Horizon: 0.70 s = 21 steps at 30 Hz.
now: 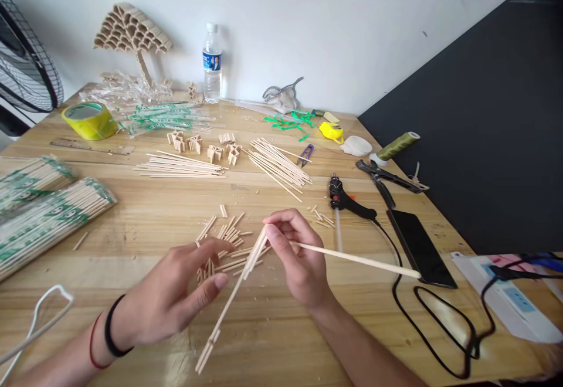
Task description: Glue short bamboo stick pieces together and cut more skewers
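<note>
Pinched between the thumb and fingers of my right hand [303,261] is a joined piece of thin wooden sticks [254,256]. One long arm of it slants down to the left, with short lengths alongside at its lower end. Another long stick [356,256] runs from the same hand out to the right. My left hand [180,287] is open, thumb and fingers apart and nothing visible between them. It hovers by a loose pile of short cut sticks [229,231], partly hiding it. Further back lie longer sticks [281,167] and small stick bundles [193,143].
On the right are a black glue gun [347,196] with its looped cord, pliers [380,179], a phone [420,246] and a power strip [514,299]. Wrapped stick packs [53,217], yellow tape [90,122] and a fan [26,53] are left. Behind stands a water bottle [212,67].
</note>
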Tool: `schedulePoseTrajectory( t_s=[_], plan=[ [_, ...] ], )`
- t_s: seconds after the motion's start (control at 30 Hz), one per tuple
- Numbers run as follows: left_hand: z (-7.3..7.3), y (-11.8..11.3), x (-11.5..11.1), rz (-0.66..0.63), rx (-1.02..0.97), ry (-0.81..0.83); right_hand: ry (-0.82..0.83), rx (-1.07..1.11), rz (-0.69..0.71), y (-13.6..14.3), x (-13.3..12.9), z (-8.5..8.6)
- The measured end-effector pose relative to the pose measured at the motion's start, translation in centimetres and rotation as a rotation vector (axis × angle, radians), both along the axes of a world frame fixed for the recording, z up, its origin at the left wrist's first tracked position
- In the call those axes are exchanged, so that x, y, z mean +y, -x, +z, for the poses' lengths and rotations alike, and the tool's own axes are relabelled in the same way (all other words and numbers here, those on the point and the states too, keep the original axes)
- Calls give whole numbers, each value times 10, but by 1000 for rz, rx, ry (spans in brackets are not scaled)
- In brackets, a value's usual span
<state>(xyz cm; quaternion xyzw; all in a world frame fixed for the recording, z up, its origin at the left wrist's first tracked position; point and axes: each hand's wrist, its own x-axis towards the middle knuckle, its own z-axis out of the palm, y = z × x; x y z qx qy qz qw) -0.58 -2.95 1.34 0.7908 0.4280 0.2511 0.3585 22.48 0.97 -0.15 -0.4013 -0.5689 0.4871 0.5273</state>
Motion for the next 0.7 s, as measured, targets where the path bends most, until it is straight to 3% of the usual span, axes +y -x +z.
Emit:
schedulePoseTrajectory(
  t_s=[0.1, 0.2, 0.53, 0.7],
  plan=[
    [-1, -5, 1, -167, 1, 33, 90, -10, 99, 1, -2, 4],
    [-2, -8, 3, -246, -35, 34, 177, -8, 202, 0, -4, 7],
    [-3, -7, 1, -258, -37, -27, 432, -9, 506, 3, -10, 8],
    [-4, -5, -1, -308, 16, 3, 470, 3, 588, 5, -12, 7]
  ],
)
